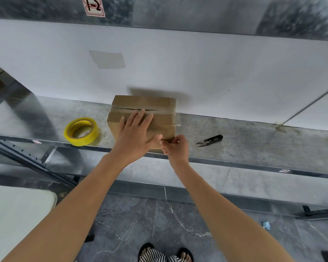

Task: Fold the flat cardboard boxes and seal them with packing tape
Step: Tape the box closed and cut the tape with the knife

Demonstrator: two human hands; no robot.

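Note:
A small brown cardboard box (159, 103) stands folded on the metal shelf (244, 140), against the white wall. Clear tape runs along its top seam and down its right side. My left hand (134, 133) lies flat on the box top, fingers straight, pressing it down. My right hand (175, 147) is at the box's near right corner, fingers curled and pinching there; what it pinches is too small to tell, perhaps a tape end. A yellow roll of packing tape (81, 131) lies on the shelf left of the box.
Black thread snips (209, 140) lie on the shelf to the right of the box. A white table corner (17, 214) is at the lower left. Below the shelf is grey tiled floor (235, 224), with my sandalled feet (166, 255) at the bottom edge.

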